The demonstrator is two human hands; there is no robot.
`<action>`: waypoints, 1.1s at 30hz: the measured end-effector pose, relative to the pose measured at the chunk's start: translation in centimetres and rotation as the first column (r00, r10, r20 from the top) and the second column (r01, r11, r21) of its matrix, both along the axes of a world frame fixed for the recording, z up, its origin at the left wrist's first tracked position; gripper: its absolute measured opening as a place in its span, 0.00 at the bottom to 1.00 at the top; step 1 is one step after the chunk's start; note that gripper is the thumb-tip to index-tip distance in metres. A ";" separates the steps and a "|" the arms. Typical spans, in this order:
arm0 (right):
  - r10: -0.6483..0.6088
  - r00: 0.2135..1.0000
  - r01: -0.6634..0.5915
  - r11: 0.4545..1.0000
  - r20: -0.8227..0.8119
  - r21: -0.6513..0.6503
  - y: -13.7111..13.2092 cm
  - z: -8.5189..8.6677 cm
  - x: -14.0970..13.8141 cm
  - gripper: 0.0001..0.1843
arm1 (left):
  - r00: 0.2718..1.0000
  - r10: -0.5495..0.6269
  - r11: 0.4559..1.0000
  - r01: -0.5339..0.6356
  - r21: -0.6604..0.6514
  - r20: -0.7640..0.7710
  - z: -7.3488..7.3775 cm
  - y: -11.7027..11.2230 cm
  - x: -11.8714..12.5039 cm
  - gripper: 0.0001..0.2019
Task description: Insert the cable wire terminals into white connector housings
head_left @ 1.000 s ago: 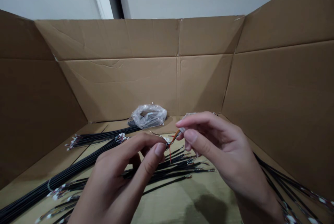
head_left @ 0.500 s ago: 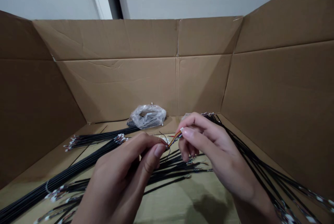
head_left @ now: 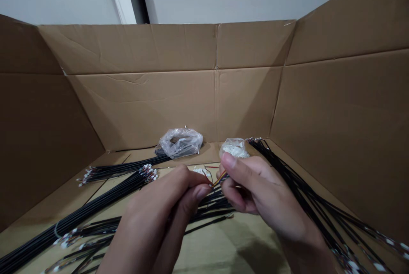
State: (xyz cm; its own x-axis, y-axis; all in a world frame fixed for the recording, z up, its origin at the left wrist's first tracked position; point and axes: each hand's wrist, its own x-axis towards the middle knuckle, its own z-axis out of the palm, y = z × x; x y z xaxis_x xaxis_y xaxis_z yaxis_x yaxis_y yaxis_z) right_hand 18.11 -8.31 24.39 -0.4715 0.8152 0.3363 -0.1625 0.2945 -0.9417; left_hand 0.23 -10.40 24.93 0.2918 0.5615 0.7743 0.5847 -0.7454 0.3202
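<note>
Inside a big cardboard box [head_left: 143,108], my left hand [head_left: 162,218] pinches the end of a black cable whose thin coloured wires [head_left: 217,179] fan out between both hands. My right hand [head_left: 255,197] is closed round the other end of those orange and yellow wires, thumb on top. Just behind my right thumb sits a small clear bag of white connectors [head_left: 234,148]. Loose black cables [head_left: 207,210] lie under both hands on the box floor.
A crumpled clear plastic bag [head_left: 180,142] lies at the back wall. Bundles of black cables with white plug ends stretch along the left [head_left: 96,197] and along the right wall [head_left: 319,214]. Tall cardboard walls close in on three sides.
Both hands dropped lower and moved closer together. My right fingers curled in tighter on the wire ends, which uncovered the small bag of white connectors behind them.
</note>
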 end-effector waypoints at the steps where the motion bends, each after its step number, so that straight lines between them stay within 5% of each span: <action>1: 0.053 0.998 -0.054 0.998 -0.038 -0.014 0.3 -0.1 -0.1 0.36 | 1.000 0.001 1.000 -0.001 -0.004 0.014 0.0 0.0 0.0 0.13; 6: 0.262 0.935 -0.277 0.960 -0.240 -0.029 1.6 -0.8 -0.6 0.35 | 0.999 0.013 0.999 -0.011 -0.037 0.046 0.1 -0.1 0.0 0.14; 11: 0.364 0.895 -0.388 0.921 -0.259 -0.046 1.7 -1.0 -0.7 0.38 | 0.999 -0.024 0.999 0.025 -0.028 0.036 0.5 -0.3 -0.2 0.13; 17: 0.153 0.982 -0.157 0.987 -0.110 -0.030 1.4 -0.9 -0.1 0.35 | 0.999 0.022 0.999 -0.023 0.027 0.027 -0.3 0.1 -0.4 0.13; 21: 0.122 0.993 -0.122 0.992 0.000 0.022 0.8 -0.7 -0.5 0.36 | 1.000 0.000 0.999 0.000 0.048 0.009 -0.2 0.2 -0.2 0.12; 26: -0.089 0.995 0.087 0.995 0.048 0.046 0.1 -0.7 -1.0 0.34 | 1.000 0.019 0.995 -0.021 0.101 0.021 0.1 -0.1 0.1 0.13; 33: -0.006 1.000 0.005 0.997 0.020 0.079 0.6 -0.7 -0.7 0.32 | 1.000 0.019 0.995 -0.021 0.097 0.014 -0.3 0.4 0.4 0.14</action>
State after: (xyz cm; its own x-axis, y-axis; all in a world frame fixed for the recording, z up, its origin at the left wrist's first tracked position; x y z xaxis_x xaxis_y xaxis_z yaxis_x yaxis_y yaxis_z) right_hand 17.42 -7.71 23.72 -0.4744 0.7890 0.3904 -0.1418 0.3692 -0.9185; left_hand 0.60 -10.04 24.66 0.2709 0.4891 0.8291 0.5960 -0.7616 0.2545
